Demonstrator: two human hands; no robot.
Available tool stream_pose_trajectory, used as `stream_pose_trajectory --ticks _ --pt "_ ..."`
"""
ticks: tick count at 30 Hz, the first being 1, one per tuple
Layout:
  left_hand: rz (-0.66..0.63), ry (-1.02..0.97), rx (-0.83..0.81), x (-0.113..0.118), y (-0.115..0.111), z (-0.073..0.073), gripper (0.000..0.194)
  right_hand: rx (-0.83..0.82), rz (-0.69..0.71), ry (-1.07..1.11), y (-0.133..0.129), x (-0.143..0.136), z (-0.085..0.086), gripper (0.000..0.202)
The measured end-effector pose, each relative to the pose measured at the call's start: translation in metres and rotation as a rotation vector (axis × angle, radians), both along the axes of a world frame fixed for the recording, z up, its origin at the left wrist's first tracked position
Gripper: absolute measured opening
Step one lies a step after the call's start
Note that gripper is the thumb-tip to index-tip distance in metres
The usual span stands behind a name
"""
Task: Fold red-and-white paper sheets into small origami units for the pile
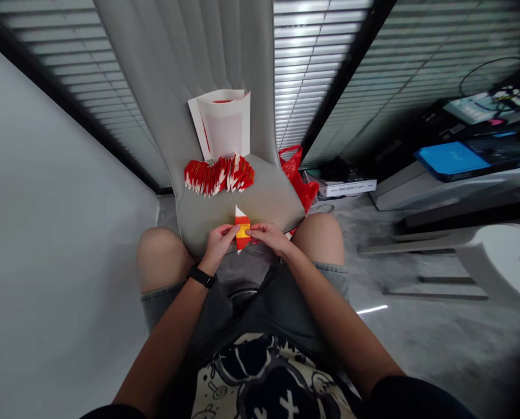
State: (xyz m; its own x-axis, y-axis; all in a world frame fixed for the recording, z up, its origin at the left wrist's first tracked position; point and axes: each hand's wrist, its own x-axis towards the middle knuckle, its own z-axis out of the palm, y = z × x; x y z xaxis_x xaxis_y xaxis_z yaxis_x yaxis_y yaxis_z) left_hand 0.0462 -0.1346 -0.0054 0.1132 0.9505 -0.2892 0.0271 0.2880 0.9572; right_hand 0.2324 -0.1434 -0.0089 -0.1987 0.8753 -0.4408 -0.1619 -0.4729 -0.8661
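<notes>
A small folded piece of paper [243, 220], red and yellow with white pointed ends, is held upright over the front edge of the chair seat. My left hand [218, 241] pinches its left side, thumb near the yellow middle. From the right, my right hand [268, 235] pinches the opposite edge with thumb and fingers. Beyond my hands, a fanned row of red-and-white folded paper pieces [218, 176] lies on the grey chair seat [272, 186]. Behind that row, white-bordered paper sheets [225, 125] lean against the backrest, slightly curled, with red showing inside.
A red plastic bag [301, 183] lies right of the chair, near a white box [347, 186] on the floor. Further right are a white stool [504, 262] and a blue flat object [452, 158] on a shelf-like surface. A white wall [45, 233] borders the left.
</notes>
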Motion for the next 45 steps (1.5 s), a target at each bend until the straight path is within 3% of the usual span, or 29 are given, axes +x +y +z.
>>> stream_pose_trajectory --ticks 7,13,19,27,34,41,45 --pt "-0.093 -0.009 -0.065 -0.002 0.002 -0.003 0.039 0.045 -0.08 -0.008 0.003 0.004 -0.004 0.044" --pt "-0.016 -0.03 -0.041 0.0 0.002 -0.005 0.04 -0.032 -0.013 0.05 0.001 0.001 -0.003 0.042" --pt "0.005 -0.057 -0.07 -0.002 0.006 -0.003 0.045 0.018 0.013 0.038 0.002 0.001 -0.008 0.043" --pt "0.1 -0.101 0.017 -0.001 0.012 -0.004 0.049 0.067 0.084 0.024 -0.001 -0.004 -0.007 0.042" --pt "0.147 -0.147 0.037 0.003 0.011 -0.009 0.047 0.115 0.035 0.004 0.001 -0.01 -0.009 0.04" --pt "-0.002 -0.094 0.022 0.001 0.01 -0.006 0.042 0.153 -0.112 0.047 0.011 -0.014 -0.011 0.042" --pt "0.035 -0.072 0.022 -0.001 0.01 -0.003 0.042 0.187 -0.09 -0.024 0.012 -0.015 -0.012 0.045"
